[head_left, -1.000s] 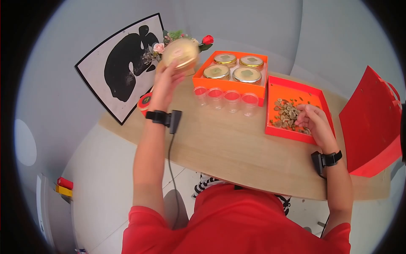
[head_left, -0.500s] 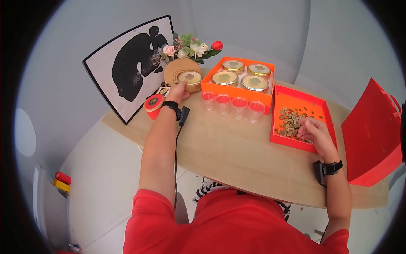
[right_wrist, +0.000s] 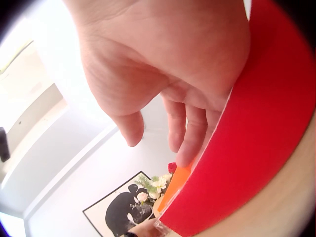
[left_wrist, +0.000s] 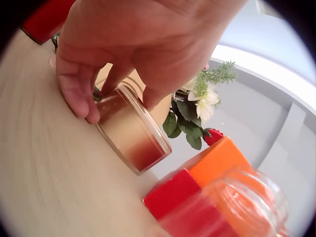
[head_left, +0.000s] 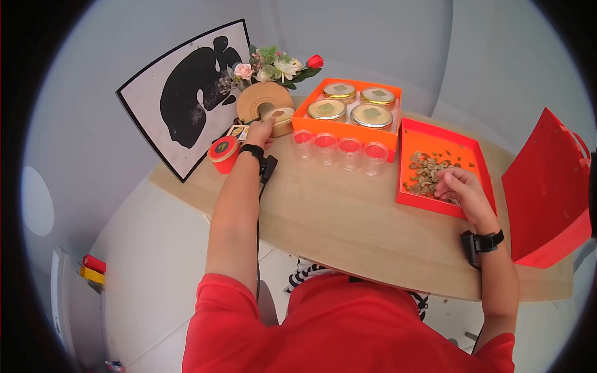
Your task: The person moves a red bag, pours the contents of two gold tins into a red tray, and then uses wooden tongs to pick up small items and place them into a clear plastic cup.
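My left hand (head_left: 260, 132) grips a round gold jar (head_left: 281, 120) that stands on the table in front of the tan ring-shaped vase. In the left wrist view, the thumb and fingers lie around opposite sides of the jar (left_wrist: 136, 133). Over the near right part of the red tray (head_left: 429, 205), my right hand (head_left: 463, 189) hovers with loosely bent fingers. Small round brown slices (head_left: 424, 171) and green bits lie scattered on the tray's orange floor beside it. Nothing sits between the thumb and fingers of the right hand (right_wrist: 168, 69) in the right wrist view.
An orange box (head_left: 348, 133) holds several similar round jars. In front of it stands a row of clear plastic cups (head_left: 349, 155). Left are a red round tin (head_left: 224, 152), a framed black picture (head_left: 186, 102) and flowers (head_left: 280, 67). A red bag (head_left: 547, 193) stands at right.
My left hand has brought the gold jar down from the air in front of the flowers to the table, then shifted it slightly. The right hand has stayed over the tray.
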{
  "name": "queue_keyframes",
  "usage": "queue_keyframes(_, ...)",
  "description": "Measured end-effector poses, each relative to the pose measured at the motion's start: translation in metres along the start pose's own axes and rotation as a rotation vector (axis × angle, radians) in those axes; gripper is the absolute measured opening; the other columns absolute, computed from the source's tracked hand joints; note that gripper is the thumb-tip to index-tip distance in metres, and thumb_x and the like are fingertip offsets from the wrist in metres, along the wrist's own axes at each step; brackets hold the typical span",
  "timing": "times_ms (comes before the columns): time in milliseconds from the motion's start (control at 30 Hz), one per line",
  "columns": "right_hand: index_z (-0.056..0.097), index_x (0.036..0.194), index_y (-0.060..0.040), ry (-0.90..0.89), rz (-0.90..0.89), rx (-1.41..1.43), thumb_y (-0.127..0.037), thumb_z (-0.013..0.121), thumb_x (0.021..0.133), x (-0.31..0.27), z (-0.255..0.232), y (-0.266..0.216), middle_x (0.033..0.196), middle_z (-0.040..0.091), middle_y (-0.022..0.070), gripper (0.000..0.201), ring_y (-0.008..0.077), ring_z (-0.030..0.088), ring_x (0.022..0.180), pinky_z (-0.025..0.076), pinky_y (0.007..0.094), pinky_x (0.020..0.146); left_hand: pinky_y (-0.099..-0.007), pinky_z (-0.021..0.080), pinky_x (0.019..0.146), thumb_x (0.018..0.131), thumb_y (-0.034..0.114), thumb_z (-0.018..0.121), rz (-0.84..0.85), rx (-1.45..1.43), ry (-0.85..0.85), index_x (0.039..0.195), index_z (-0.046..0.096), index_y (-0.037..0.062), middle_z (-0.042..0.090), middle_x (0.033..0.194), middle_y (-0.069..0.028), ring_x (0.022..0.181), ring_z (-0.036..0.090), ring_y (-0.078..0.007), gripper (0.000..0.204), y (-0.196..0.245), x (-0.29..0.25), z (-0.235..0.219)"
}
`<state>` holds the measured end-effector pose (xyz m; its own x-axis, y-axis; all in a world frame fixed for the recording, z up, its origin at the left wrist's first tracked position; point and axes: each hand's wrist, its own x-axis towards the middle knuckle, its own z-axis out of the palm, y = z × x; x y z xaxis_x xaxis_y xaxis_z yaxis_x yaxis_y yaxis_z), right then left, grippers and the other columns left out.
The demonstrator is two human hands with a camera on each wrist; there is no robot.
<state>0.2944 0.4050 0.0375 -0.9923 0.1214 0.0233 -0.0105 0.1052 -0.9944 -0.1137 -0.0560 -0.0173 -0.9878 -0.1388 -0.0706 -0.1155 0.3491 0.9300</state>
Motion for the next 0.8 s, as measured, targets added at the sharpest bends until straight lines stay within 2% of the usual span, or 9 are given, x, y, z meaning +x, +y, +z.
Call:
queue_keyframes(67, 0.074, 0.119, -0.0057, 0.014, 0.003, -0.008, -0.035, 0.07, 0.108, -0.002, 0.002, 0.0, 0.098, 0.075, 0.0028, 0.032, 0.012, 0.072, 0.091, 0.057, 0.0261, 0.082, -0.0397, 0.058, 0.058, 0.1, 0.054, 0.071, 0.033, 0.042, -0.027, 0.122, 0.068, -0.0035, 0.07, 0.092, -0.0163, 0.071, 0.071, -0.027, 0.062, -0.005, 0.009, -0.002)
queue_keyframes(167, 0.074, 0.117, -0.0053, 0.057, 0.022, 0.008, -0.035, 0.071, 0.108, -0.007, 0.008, -0.008, 0.097, 0.075, 0.0029, 0.032, 0.0122, 0.072, 0.091, 0.057, 0.0261, 0.082, -0.0346, 0.042, 0.043, 0.102, 0.049, 0.07, 0.072, -0.139, -0.029, 0.101, 0.068, 0.0027, 0.055, 0.072, -0.0066, 0.052, 0.052, -0.0177, 0.046, -0.013, 0.01, -0.001)
queue_keyframes(233, 0.072, 0.122, -0.0024, 0.05, 0.02, -0.012, -0.033, 0.068, 0.11, -0.006, 0.005, -0.007, 0.1, 0.074, 0.0041, 0.033, 0.0129, 0.072, 0.094, 0.057, 0.0276, 0.084, -0.034, 0.041, 0.042, 0.1, 0.053, 0.071, 0.086, -0.139, -0.017, 0.106, 0.069, 0.0042, 0.053, 0.072, -0.0038, 0.051, 0.051, -0.017, 0.049, -0.015, 0.012, -0.002)
queue_keyframes(267, 0.072, 0.124, -0.0009, 0.033, 0.015, -0.017, -0.032, 0.066, 0.11, -0.004, 0.002, -0.006, 0.102, 0.074, 0.0047, 0.034, 0.0132, 0.072, 0.095, 0.057, 0.0283, 0.085, -0.0327, 0.047, 0.05, 0.098, 0.055, 0.072, 0.056, -0.138, -0.041, 0.12, 0.068, 0.003, 0.058, 0.081, -0.0036, 0.062, 0.058, -0.0169, 0.056, -0.008, 0.003, -0.007)
queue_keyframes(300, 0.072, 0.123, -0.0006, 0.05, 0.007, 0.005, -0.031, 0.067, 0.11, -0.003, -0.002, -0.003, 0.101, 0.074, 0.0047, 0.034, 0.013, 0.071, 0.094, 0.057, 0.0283, 0.085, -0.0363, 0.053, 0.064, 0.098, 0.056, 0.073, 0.045, -0.144, 0.075, 0.134, 0.066, 0.002, 0.064, 0.094, -0.0036, 0.08, 0.062, -0.0176, 0.065, -0.002, -0.018, -0.004)
queue_keyframes(367, 0.072, 0.12, 0.0001, 0.069, -0.005, 0.053, -0.031, 0.067, 0.11, 0.001, -0.004, 0.0, 0.098, 0.074, 0.0046, 0.033, 0.0126, 0.071, 0.093, 0.056, 0.0284, 0.084, -0.0391, 0.054, 0.079, 0.098, 0.057, 0.073, 0.074, -0.141, 0.131, 0.139, 0.065, 0.0015, 0.067, 0.107, -0.0036, 0.095, 0.062, -0.0185, 0.07, -0.004, -0.023, -0.004)
queue_keyframes(467, 0.074, 0.106, -0.0051, 0.183, -0.083, 0.105, -0.034, 0.073, 0.106, 0.002, -0.015, -0.001, 0.096, 0.075, 0.004, 0.029, 0.0127, 0.071, 0.086, 0.056, 0.0283, 0.08, -0.0545, 0.048, 0.108, 0.099, 0.063, 0.07, 0.176, -0.152, 0.009, 0.155, 0.055, 0.0056, 0.058, 0.154, -0.0135, 0.138, 0.054, -0.031, 0.081, 0.004, -0.041, -0.014)
queue_keyframes(567, 0.075, 0.104, -0.0041, 0.34, -0.185, 0.071, -0.033, 0.073, 0.106, 0.002, -0.05, -0.013, 0.096, 0.075, 0.0043, 0.029, 0.0128, 0.07, 0.085, 0.055, 0.0286, 0.078, -0.0318, 0.051, 0.088, 0.104, 0.043, 0.074, 0.425, -0.353, 0.075, 0.129, 0.071, 0.002, 0.071, 0.112, -0.0032, 0.104, 0.063, -0.0122, 0.048, 0.022, -0.065, -0.002)
queue_keyframes(800, 0.076, 0.107, -0.0061, 0.725, -0.114, -0.105, -0.032, 0.077, 0.099, -0.003, -0.122, -0.007, 0.099, 0.072, 0.0011, 0.027, 0.0112, 0.065, 0.094, 0.051, 0.0295, 0.083, -0.0273, 0.053, 0.092, 0.107, 0.028, 0.073, 0.725, -0.171, -0.25, 0.122, 0.075, -0.0013, 0.076, 0.11, -0.0036, 0.101, 0.067, -0.0099, 0.033, 0.094, -0.171, 0.049)
